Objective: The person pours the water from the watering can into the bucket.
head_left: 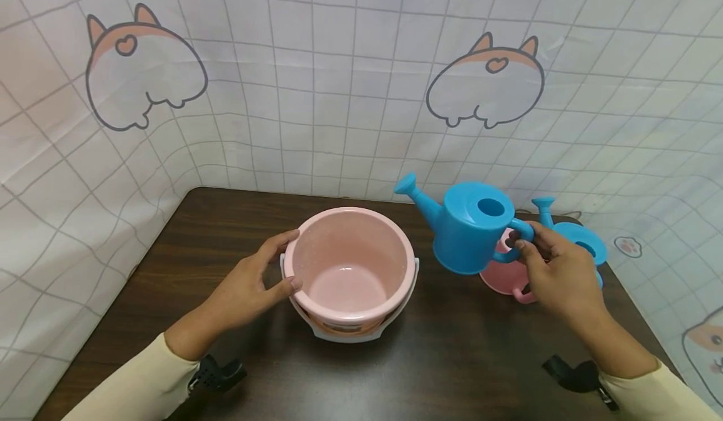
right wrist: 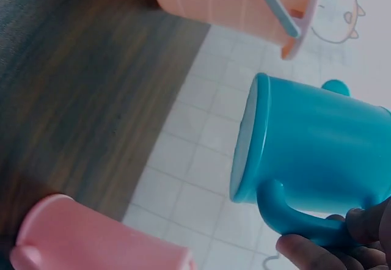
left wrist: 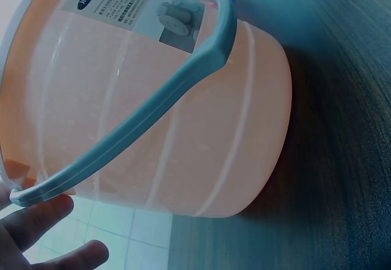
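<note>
head view puts the blue watering can [head_left: 465, 239] at two to three o'clock from the middle of the pink bucket [head_left: 344, 242], its spout [head_left: 426, 207] slanting out toward ten o'clock, with the tip short of the rim on that picture. the right hand [head_left: 562, 277] is the nearer one: its fingers curl round the can's loop handle [head_left: 522, 233], so the body lies at nine o'clock from them. the left hand [head_left: 245, 286] spreads its fingers and thumb, touching the bucket rim at ten and eight o'clock without closing. at the can's four o'clock sits a pink vessel [head_left: 503, 277], and past the right hand, at two o'clock, a second blue can [head_left: 582, 239]. right wrist view adds what the head view hides: the held can's pale base [right wrist: 245, 145], clear of the tabletop [right wrist: 91, 99]. left wrist view alone shows the bucket's printed label [left wrist: 116, 4] plainly, with the carrying handle [left wrist: 146, 114] slung across the outer wall.
</note>
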The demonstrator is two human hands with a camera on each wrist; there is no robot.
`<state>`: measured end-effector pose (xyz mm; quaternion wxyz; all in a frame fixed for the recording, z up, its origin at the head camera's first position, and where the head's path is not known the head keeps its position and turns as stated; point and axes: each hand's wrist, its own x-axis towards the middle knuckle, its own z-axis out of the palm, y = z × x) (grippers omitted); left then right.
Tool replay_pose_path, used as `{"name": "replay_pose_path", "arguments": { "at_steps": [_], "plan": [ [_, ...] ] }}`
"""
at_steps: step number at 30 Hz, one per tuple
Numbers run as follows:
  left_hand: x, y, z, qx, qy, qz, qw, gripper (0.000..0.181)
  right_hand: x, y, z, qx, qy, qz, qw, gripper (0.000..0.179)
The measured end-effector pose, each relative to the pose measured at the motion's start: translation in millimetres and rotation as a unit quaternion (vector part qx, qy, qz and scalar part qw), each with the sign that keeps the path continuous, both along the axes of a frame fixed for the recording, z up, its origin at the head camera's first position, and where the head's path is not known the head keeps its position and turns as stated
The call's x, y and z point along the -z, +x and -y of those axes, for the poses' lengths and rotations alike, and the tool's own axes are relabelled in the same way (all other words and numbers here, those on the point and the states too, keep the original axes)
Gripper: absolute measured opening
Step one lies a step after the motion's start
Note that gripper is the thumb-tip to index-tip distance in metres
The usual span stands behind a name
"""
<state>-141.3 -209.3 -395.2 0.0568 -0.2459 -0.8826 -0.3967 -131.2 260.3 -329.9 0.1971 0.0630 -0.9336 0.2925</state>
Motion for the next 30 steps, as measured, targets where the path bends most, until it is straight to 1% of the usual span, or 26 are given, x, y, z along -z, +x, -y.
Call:
{"name": "replay_pose_path", "arguments": {
  "at_steps": [5,14,22,30],
  "plan": [
    [-0.6,0.4,-0.6,0.001,0.003,-0.001,1.0000,0.074,-10.3,2.0,1,0.006,0.023,-0.006,0.9997,0.043],
    [-2.0,1.8,-1.6,-0.011,0.000,0.013,0.9998,0.075,-22.1,4.5,2,-0.002,0.034,-0.010,0.9994,0.043],
    [-1.5,1.5,-1.9,-0.008,0.003,0.014,0.9999,0.075,-29.7,7.1,3,-0.024,0.036,-0.016,0.9989,0.042],
    [1.3,0.7,-0.8,-0.004,0.006,0.005,1.0000,0.074,-35.9,10.2,7,-0.050,0.041,-0.015,0.9978,0.037]
  ]
}}
